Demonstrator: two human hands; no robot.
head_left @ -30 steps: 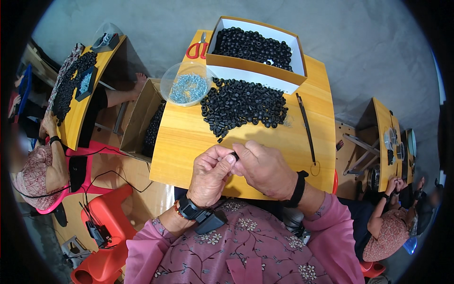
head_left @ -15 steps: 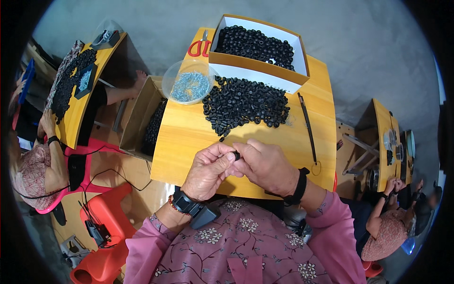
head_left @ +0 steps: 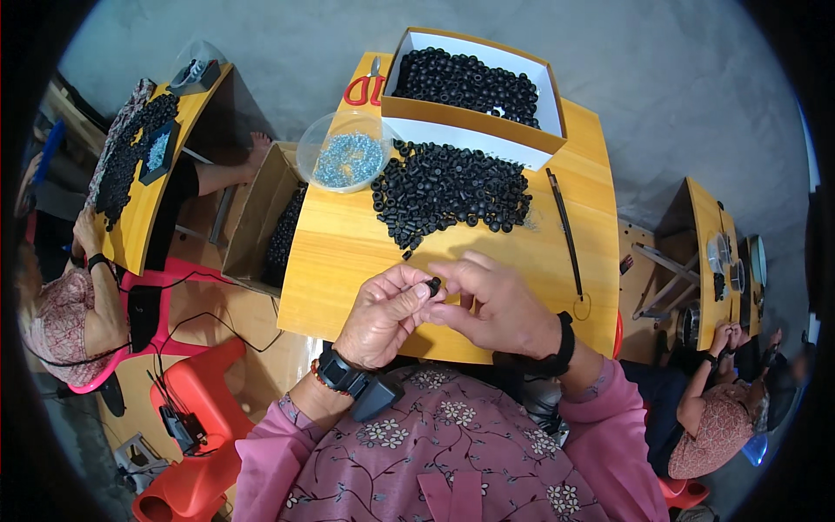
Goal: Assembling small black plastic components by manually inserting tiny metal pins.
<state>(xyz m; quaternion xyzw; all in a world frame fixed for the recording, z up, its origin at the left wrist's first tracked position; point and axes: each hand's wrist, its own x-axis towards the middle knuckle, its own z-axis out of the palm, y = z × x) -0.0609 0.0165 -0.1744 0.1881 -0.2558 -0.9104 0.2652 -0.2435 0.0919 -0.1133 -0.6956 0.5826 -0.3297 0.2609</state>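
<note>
Over the table's front edge, my left hand (head_left: 388,315) pinches a small black cap-like part (head_left: 433,285) upright between thumb and forefinger. Close at its right is my right hand (head_left: 496,306), thumb and forefinger spread apart around a gap, fingertips by the part. I make out nothing in it. Beyond my hands lies a heap of small black ring- and plug-shaped parts (head_left: 452,191). A clear round tub (head_left: 306,161) of small pale-blue pieces (head_left: 350,159) stands left of the heap.
A shallow cardboard box (head_left: 478,128) of black parts stands at the table's far side, red-handled scissors (head_left: 364,90) beside it. A thin black rod (head_left: 564,230) lies at the right. A deeper carton (head_left: 248,222) sits left of the table. People work at tables on both sides.
My right thumb and fingers have come apart and drawn slightly back from the black part, which now shows more. My left hand keeps its pinch in nearly the same place.
</note>
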